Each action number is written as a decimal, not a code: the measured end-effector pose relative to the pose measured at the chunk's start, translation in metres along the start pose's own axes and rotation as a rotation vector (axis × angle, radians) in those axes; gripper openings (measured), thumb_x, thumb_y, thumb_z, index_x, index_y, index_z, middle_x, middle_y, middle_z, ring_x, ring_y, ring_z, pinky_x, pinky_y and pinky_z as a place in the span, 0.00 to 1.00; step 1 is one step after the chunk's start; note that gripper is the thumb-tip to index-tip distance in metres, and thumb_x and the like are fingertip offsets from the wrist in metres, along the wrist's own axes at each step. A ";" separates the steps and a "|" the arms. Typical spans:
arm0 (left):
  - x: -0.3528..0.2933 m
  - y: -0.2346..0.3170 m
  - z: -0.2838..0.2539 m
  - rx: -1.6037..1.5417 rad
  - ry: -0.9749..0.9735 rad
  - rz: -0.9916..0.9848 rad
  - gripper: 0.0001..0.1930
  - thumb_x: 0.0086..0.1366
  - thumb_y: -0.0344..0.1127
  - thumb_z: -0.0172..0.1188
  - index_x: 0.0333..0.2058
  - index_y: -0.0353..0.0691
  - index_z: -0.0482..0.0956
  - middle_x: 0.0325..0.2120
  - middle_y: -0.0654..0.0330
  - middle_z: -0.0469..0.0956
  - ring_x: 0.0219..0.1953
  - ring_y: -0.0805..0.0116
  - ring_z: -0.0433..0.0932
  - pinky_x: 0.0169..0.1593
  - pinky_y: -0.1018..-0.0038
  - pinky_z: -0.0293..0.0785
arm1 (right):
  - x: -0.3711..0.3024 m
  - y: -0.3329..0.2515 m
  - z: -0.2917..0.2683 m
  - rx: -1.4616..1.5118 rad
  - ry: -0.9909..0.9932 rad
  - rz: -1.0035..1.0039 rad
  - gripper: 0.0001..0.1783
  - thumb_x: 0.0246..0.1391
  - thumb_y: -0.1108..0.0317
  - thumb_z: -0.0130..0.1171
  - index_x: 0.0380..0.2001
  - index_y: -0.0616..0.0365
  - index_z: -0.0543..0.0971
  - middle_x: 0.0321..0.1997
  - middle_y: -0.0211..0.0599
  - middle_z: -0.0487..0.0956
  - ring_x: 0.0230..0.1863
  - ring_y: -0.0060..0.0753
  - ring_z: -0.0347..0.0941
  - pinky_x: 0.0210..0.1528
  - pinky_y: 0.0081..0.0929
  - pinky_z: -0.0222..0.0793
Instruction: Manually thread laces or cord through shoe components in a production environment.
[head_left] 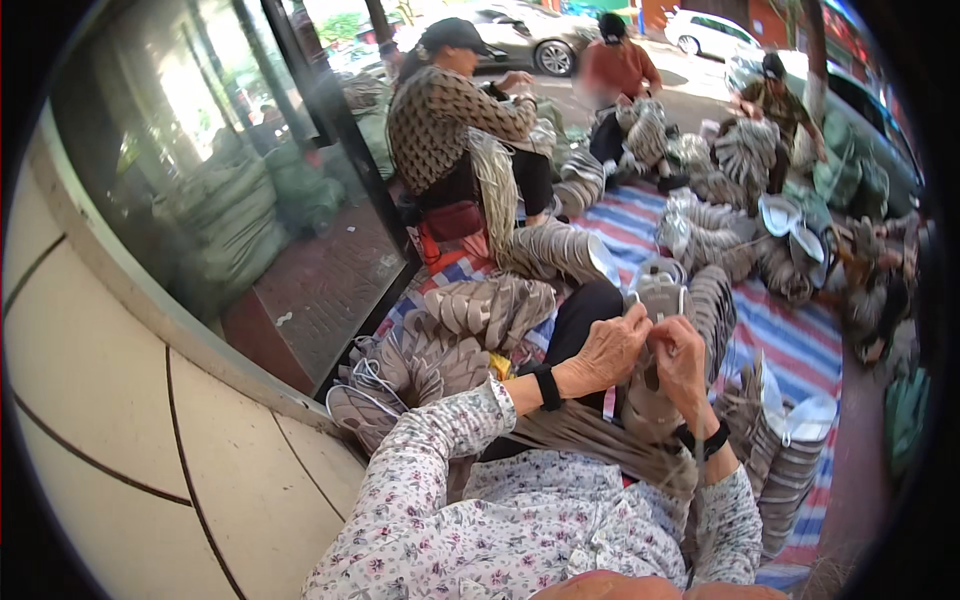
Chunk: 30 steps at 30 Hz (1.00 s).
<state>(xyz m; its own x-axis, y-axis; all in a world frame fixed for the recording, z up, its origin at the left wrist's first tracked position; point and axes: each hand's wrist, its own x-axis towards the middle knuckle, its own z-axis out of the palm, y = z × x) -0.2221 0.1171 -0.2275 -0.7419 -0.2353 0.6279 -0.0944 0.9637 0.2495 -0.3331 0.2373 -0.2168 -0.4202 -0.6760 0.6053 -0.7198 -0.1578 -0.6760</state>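
Observation:
A grey-brown shoe upper [661,287] with pale edging rests over my lap, just beyond my hands. My left hand [606,356] is closed in a pinch at its near left side; what lies between the fingertips is too small to make out. Close beside it, my right hand [680,362] has its fingers curled and pinched, with a thin strand like a shoelace hanging down past the wrist. A bundle of loose grey-brown shoelaces [600,432] lies across my lap, under both wrists.
Stacked shoe uppers [490,305] lie at my left, with more stacks [790,480] at my right. Striped sheeting [790,325] covers the ground. A glass door [330,240] stands on the left. Three people sit beyond among more bundles; the nearest person [440,130] has hanging laces [494,190].

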 end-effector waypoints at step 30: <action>0.008 -0.037 0.026 -0.415 -0.198 0.069 0.13 0.38 0.39 0.68 0.18 0.35 0.79 0.26 0.53 0.75 0.31 0.52 0.79 0.34 0.59 0.75 | 0.054 0.034 -0.011 -0.218 -0.768 0.093 0.06 0.38 0.75 0.68 0.25 0.58 0.84 0.29 0.35 0.71 0.33 0.33 0.71 0.35 0.28 0.66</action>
<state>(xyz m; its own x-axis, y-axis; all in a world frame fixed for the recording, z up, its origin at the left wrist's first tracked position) -0.2420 0.0827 -0.2513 -0.8534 -0.1051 0.5106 0.2031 0.8351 0.5113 -0.3867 0.2034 -0.2026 -0.0434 -0.9983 0.0384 -0.8252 0.0141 -0.5646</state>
